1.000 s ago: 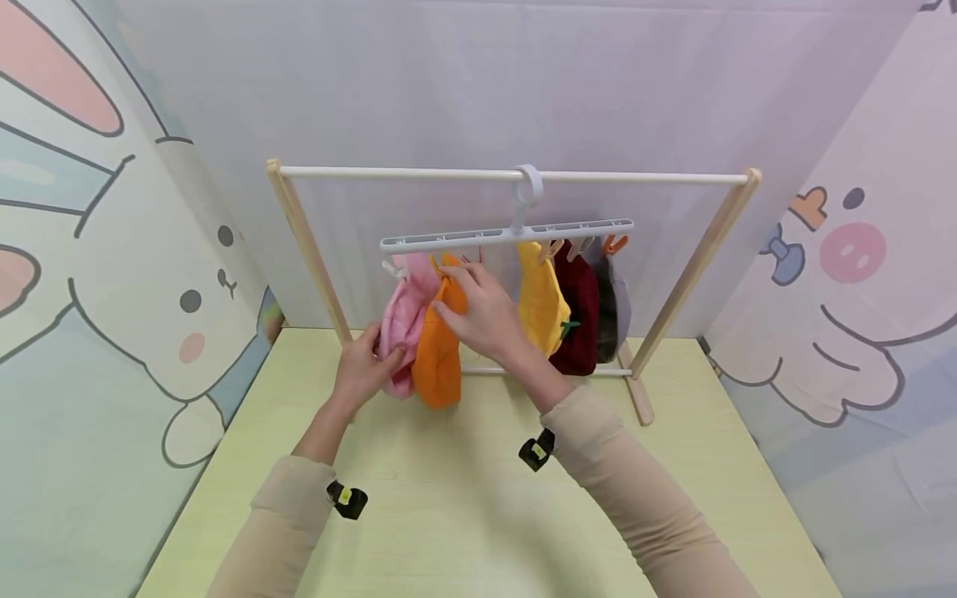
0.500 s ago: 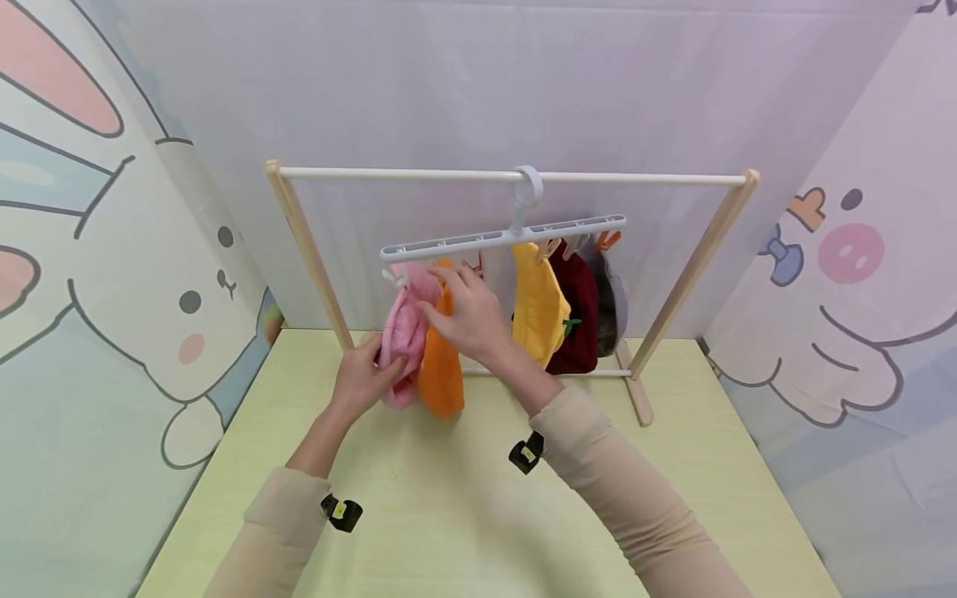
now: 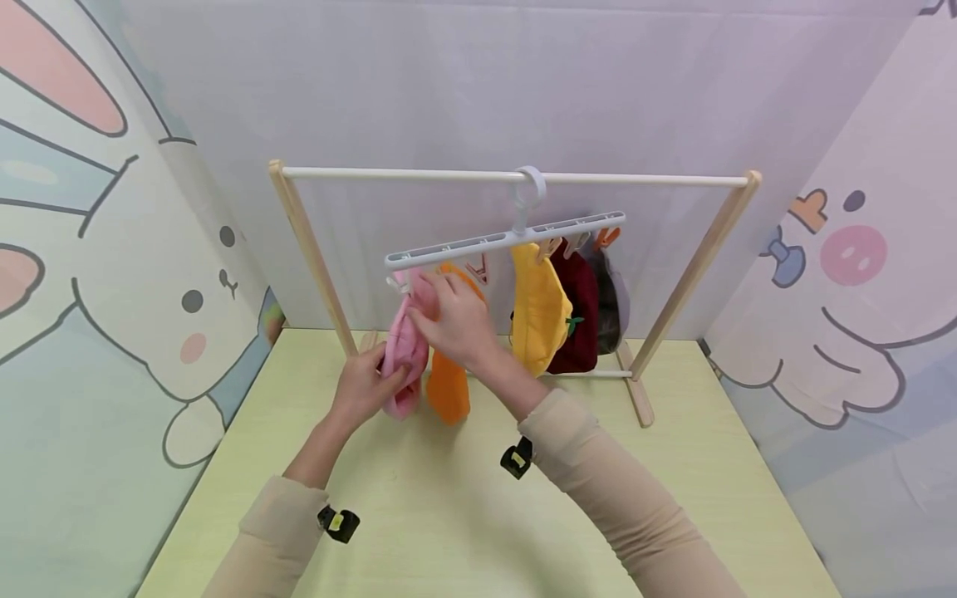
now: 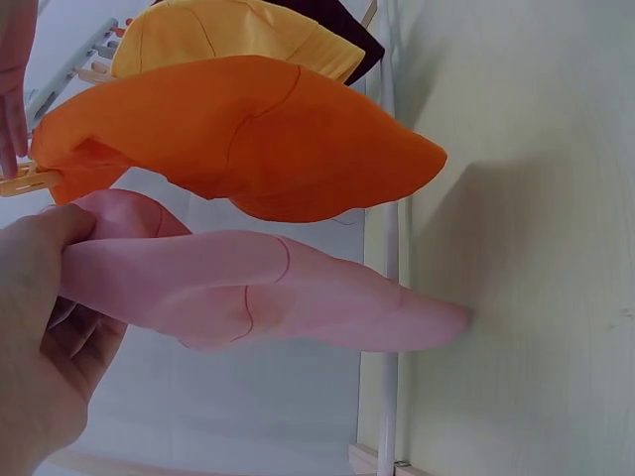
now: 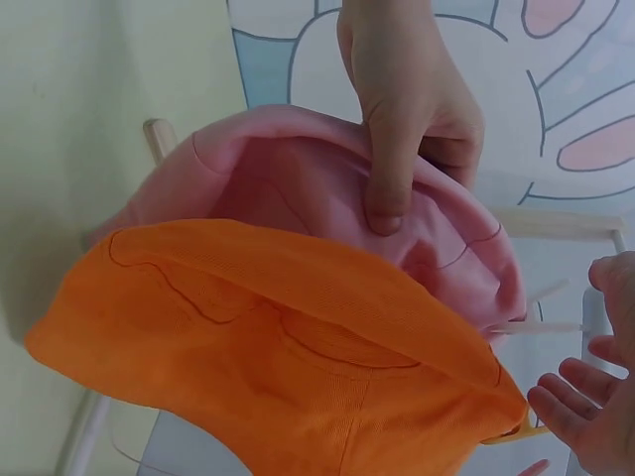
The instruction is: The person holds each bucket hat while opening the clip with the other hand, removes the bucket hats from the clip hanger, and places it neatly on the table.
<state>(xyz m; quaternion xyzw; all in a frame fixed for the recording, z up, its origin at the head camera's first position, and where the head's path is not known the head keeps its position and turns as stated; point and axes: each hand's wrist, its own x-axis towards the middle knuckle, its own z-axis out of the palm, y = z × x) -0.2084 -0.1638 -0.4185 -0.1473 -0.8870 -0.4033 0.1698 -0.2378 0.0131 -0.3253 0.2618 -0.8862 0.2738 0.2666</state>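
Observation:
A pink fabric hat (image 3: 404,353) hangs by a white clip (image 3: 399,285) at the left end of a pale grey hanger (image 3: 486,243). My left hand (image 3: 362,386) grips its edge, the thumb lying on the cloth as the right wrist view shows. Close to the clip and the hat's top is my right hand (image 3: 459,324), its fingers spread and loosely bent in the right wrist view, holding nothing visible. An orange hat (image 5: 268,347) hangs beside the pink one from a yellow-orange clip (image 4: 30,180). The right hand partly hides this orange hat in the head view.
Yellow (image 3: 537,320), maroon (image 3: 576,316) and dark grey hats (image 3: 609,311) hang clipped on the hanger's right half. A wooden rack with a white rod (image 3: 419,174) carries the hanger, standing on a pale yellow table (image 3: 419,507). Cartoon-printed curtains (image 3: 179,274) surround it.
My right hand has moved left and slightly down, from the orange hat to the pink hat's top. The hanger has tilted further, left end lower. My left hand keeps holding the pink hat.

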